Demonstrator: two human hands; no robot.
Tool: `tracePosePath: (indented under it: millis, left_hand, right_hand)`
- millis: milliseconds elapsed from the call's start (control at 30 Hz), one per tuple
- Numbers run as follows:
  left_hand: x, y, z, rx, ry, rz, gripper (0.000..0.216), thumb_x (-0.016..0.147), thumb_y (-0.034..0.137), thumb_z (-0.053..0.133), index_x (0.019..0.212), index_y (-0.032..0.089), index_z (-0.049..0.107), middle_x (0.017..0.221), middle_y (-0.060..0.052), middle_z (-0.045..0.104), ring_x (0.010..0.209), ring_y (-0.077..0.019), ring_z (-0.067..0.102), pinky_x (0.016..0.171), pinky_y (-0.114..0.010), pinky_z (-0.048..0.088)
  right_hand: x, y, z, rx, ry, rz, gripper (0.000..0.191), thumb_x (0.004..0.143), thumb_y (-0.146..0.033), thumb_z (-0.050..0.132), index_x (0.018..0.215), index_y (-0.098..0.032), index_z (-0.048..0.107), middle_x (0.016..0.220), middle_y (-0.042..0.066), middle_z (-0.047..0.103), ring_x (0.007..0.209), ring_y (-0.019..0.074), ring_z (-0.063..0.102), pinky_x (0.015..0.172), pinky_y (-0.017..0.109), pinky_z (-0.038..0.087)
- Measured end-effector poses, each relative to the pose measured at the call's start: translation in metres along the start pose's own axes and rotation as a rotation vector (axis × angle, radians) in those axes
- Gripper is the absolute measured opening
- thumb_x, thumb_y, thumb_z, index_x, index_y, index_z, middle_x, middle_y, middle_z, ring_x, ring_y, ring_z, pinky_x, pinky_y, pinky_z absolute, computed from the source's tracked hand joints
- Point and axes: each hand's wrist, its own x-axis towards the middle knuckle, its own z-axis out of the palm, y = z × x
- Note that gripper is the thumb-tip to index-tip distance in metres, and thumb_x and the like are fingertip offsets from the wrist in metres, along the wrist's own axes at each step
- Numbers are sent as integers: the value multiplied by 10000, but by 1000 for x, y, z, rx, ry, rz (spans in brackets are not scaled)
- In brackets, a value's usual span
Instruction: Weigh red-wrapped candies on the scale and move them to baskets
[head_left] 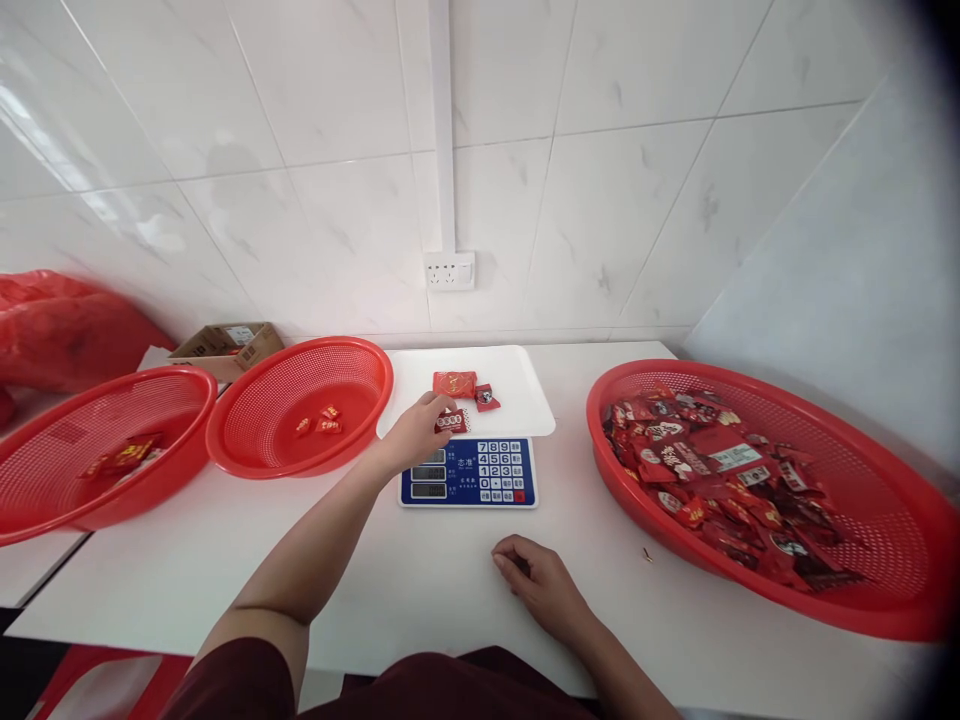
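Observation:
My left hand (417, 432) reaches over the white tray (517, 375) of a blue digital scale (469, 472) and pinches a small red candy packet (451, 422) at the tray's front edge. Two more red packets lie on the tray: a larger one (454, 383) and a small dark one (486, 398). My right hand (540, 585) rests on the white table (420, 580) in front of the scale, its fingers curled inward, with nothing visible in them.
A big red basket (885, 600) full of red candy packets sits at right. Two red baskets sit at left, the middle one (300, 405) holding three small candies, the far-left one (97, 450) holding a few. A cardboard box (225, 345), a red plastic bag (60, 330) and a wall socket (449, 270) lie behind.

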Motion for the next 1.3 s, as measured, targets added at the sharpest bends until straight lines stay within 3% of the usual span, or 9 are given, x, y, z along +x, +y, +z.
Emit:
tracePosePath:
  millis: [167,367,467,633,733,867,1033,1133,1300]
  left_hand:
    - [-6,-11,-18,39,198,34,294,761,123,474,1016,228,576,1065,-46,547,932,-192,568,810,-303,481]
    - [-24,-54,-57,362,517,-239,312,793,181,501,1096,189,575,1211,-128,513,1163,-338,433,942,-487,411]
    - [-19,-56,-50,361,444,-191,311,826,266,502,1120,196,577,1299,-125,483,1249,-351,354,1010,-549,332]
    - [22,-32,-10,190,106,81,430,845,298,477,1266,208,469,1364,-73,462,1341,-273,275,1077,-470,294]
    - [51,-22,0,129,-50,65,575,821,354,511,1354,207,355,1428,-80,385,1383,-292,177,1081,-452,278]
    - [75,-18,-2,116,-87,-1,674,772,441,567,1358,198,340,1362,-143,445,1318,-318,319,1002,-431,357]
    - [74,-18,-6,128,-53,-44,707,732,436,616,1343,220,332,1204,-146,533,1117,-308,522,836,-387,464]
    - [58,-23,-17,170,68,-94,666,765,421,586,1340,220,317,1214,-155,494,1067,-304,544,821,-395,467]
    - [22,-43,-65,437,443,-255,513,794,384,569,1250,184,444,1192,-177,491,1122,-354,479,907,-481,414]
  right_hand:
    - [0,-1,0,-12,-1,3,218,835,-361,459,760,-191,572,638,-8,528,592,151,493,573,266,421]
    - [0,0,0,-9,-9,-1,212,838,-353,458,759,-193,574,652,-8,537,597,149,493,576,263,422]
    - [0,-1,-1,-6,-14,-4,212,835,-351,461,755,-196,580,670,0,550,610,153,496,569,260,423]
    - [0,-2,0,5,3,3,222,827,-367,471,753,-195,589,654,-2,551,586,151,495,553,261,423]
    - [0,0,2,2,25,0,224,822,-373,478,741,-195,587,629,-15,536,572,145,495,552,257,423]
    - [0,6,3,20,39,-15,220,828,-367,476,753,-196,591,634,-15,536,589,144,492,559,254,431]
    - [0,8,3,15,26,-20,208,832,-354,471,761,-199,590,663,-4,552,608,151,498,563,257,433]
    - [0,5,2,0,11,-16,208,836,-348,464,762,-197,587,664,-5,555,601,149,502,567,259,429]
    - [1,2,1,-3,0,-29,203,830,-339,466,753,-199,591,668,-5,571,599,150,513,573,262,420]
